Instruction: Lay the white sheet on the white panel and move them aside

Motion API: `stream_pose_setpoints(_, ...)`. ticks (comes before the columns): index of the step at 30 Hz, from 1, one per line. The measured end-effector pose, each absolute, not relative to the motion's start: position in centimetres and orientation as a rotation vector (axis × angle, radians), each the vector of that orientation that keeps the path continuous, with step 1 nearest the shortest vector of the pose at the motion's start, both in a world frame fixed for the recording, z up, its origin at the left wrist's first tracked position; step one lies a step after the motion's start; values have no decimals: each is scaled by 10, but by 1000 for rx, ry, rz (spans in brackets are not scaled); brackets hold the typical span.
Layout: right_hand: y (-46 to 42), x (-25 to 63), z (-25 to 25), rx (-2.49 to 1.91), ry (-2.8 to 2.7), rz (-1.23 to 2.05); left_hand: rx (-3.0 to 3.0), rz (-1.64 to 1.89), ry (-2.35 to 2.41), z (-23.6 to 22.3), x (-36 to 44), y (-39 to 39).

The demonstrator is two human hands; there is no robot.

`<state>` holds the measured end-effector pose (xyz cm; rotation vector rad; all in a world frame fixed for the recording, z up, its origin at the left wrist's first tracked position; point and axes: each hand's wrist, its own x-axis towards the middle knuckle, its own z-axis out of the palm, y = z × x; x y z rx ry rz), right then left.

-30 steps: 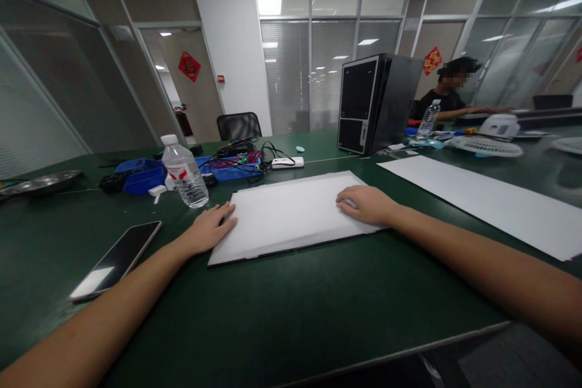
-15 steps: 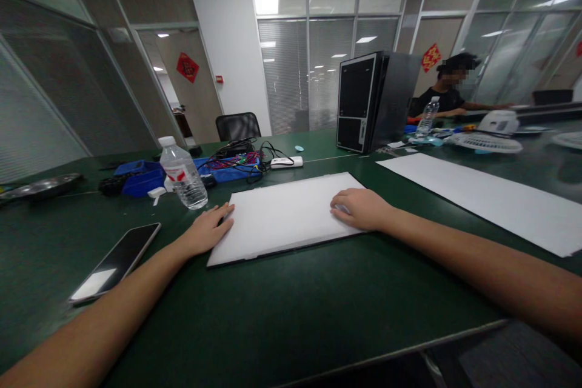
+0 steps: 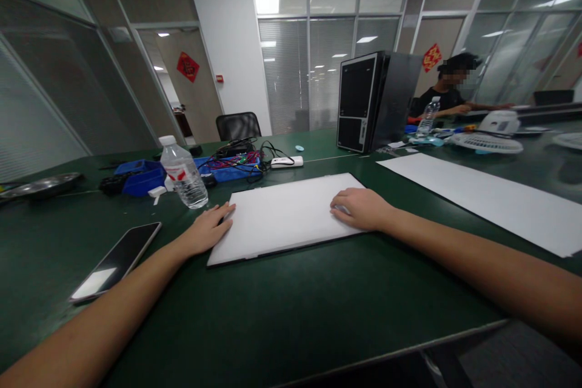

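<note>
A flat white rectangular panel (image 3: 282, 215) with thin black edges lies on the green table in front of me. At its left edge rests my left hand (image 3: 211, 228), fingers stretched out and touching the panel's side. My right hand (image 3: 359, 209) lies over the panel's right end, palm down, with its fingers lightly bent on the white surface. Neither hand grips the panel. A clear water bottle (image 3: 184, 176) with a red and white label stands just beyond my left hand. Beside my left forearm is a phone (image 3: 118, 260), lying face up with a dark screen.
Blue trays (image 3: 231, 171) with tangled cables sit behind the panel, near a white device (image 3: 286, 162). A black computer tower (image 3: 375, 103) stands at the back. To the right lie a long white sheet (image 3: 486, 200) and a fan part (image 3: 488, 139). Another person (image 3: 441, 97) sits far right.
Both my hands and the panel stay in practically the same place. The seated person's hand at the far right has shifted slightly.
</note>
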<state>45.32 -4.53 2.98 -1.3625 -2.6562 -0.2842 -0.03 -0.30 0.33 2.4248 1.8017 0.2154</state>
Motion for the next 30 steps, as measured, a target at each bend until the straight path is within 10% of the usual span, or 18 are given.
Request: stream_pose_setpoints(30,5,534,25,-2116,-2017,-340,2372,125,1840,0,-2,-2)
